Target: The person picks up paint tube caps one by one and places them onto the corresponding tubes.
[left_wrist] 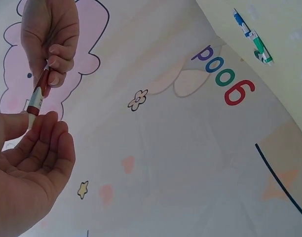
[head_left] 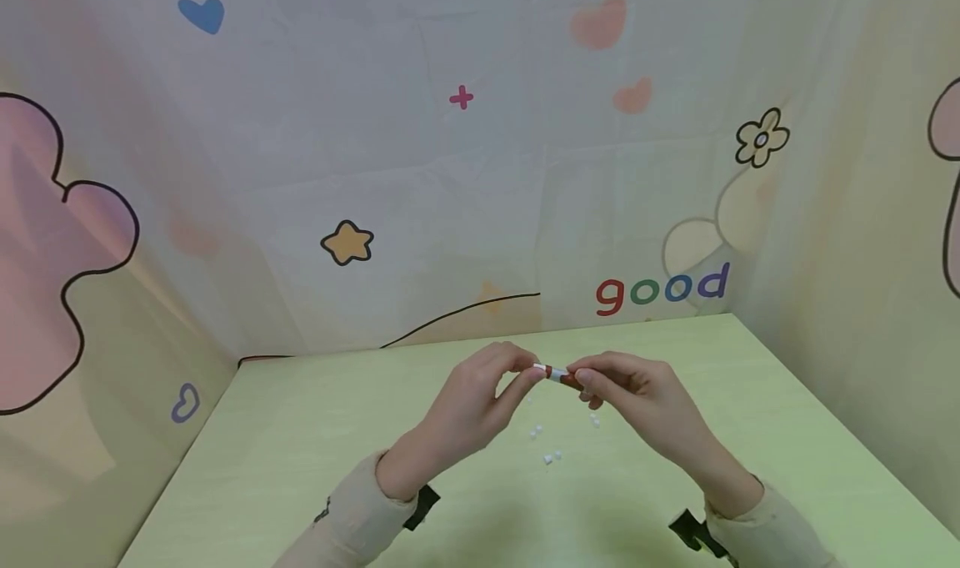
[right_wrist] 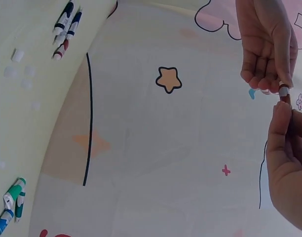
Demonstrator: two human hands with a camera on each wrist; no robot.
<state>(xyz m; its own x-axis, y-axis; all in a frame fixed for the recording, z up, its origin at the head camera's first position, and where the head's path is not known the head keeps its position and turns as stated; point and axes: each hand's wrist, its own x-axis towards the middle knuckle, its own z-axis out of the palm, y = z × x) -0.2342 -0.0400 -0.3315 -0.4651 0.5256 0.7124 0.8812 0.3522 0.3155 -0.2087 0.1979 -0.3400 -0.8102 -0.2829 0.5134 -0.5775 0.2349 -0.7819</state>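
Observation:
A marker (head_left: pixel 557 374) with a white barrel and dark red parts is held between both hands, above the table. My left hand (head_left: pixel 476 405) pinches its white end between thumb and forefinger. The right hand (head_left: pixel 645 393) grips the dark red end with thumb and fingers. In the left wrist view the same marker (left_wrist: pixel 36 98) slants between the two hands, its whitish tip at the left thumb. The right wrist view shows only a short piece of it; fingers hide the rest.
Small white pieces (head_left: pixel 547 459) lie scattered on the pale green table (head_left: pixel 300 434). The right wrist view shows dark blue markers (right_wrist: pixel 67 19) with a red one (right_wrist: pixel 61 50), and green markers (right_wrist: pixel 15 191) beside a blue one (right_wrist: pixel 3 221). Printed curtains (head_left: pixel 420 176) surround the table.

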